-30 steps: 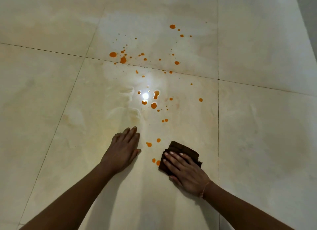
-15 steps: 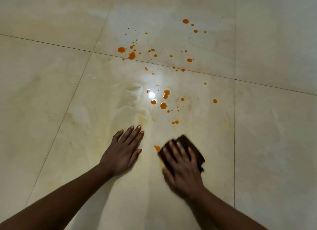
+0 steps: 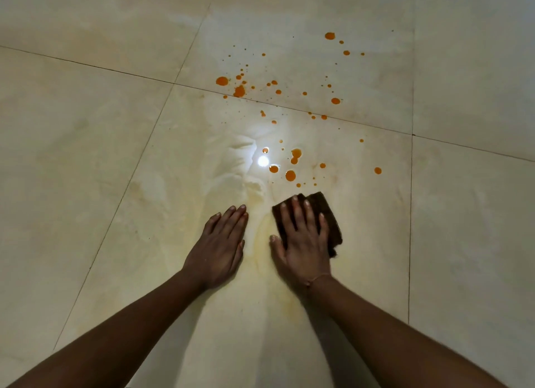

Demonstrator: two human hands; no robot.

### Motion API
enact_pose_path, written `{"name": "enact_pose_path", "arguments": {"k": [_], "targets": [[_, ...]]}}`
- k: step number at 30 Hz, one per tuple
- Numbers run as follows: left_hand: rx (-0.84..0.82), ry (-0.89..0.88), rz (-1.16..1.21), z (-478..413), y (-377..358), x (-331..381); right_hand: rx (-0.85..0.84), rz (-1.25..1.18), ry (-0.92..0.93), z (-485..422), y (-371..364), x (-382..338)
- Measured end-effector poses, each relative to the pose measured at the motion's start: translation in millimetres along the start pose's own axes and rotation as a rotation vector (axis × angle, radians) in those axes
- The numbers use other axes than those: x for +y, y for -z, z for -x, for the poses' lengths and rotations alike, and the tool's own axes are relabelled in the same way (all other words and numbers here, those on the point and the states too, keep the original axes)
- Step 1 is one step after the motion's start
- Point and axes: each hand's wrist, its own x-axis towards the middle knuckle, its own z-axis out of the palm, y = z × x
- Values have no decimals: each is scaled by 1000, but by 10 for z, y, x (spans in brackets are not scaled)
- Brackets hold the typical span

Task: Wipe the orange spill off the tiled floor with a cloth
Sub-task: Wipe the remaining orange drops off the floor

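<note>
Orange spill is lying scattered as many round drops, large and small, across a cream glossy tiled floor, seen from above by a person leaning over it. The drops are spreading over two tiles, crossing a dark grout line that is running slantwise from left to right. The nearest drops are sitting just beyond the fingertips of the right hand. A bright white spot of reflected light is shining on the floor among the nearer drops.

The right hand is pressing flat on a dark brown folded cloth, fingers straight and slightly spread (not curling round it), with the thumb lying off the cloth's left edge on the bare tile. The cloth is showing beyond the fingertips and along the hand's right side. A thin cord bracelet is circling the right wrist.

The left hand is resting palm down on the floor just beside the right one, fingers straight and close together, holding nothing. Between the two hands a faint yellowish smear is marking the tile. Both bare forearms are reaching in from the bottom edge.
</note>
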Motion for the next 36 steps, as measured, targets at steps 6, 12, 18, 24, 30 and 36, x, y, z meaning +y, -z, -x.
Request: {"name": "enact_pose_path", "arguments": {"k": [6,12,18,24,30,36], "targets": [[15,-12,11,24,38,-3,-112,45,302,752,-18,229],[44,-15,19,19,17,-11,-123,179,394,374,46,214],[62,-19,50,14,1,-17,-165,125,631,724,-42,78],[174,53,255,-57,47,-111,-21,-23,106,-298,-31,-423],[160,257,135,-181,116,-421,-140,-50,269,655,-20,-122],[148,263,54,-171,47,-417,21,17,40,-268,-66,-226]]}}
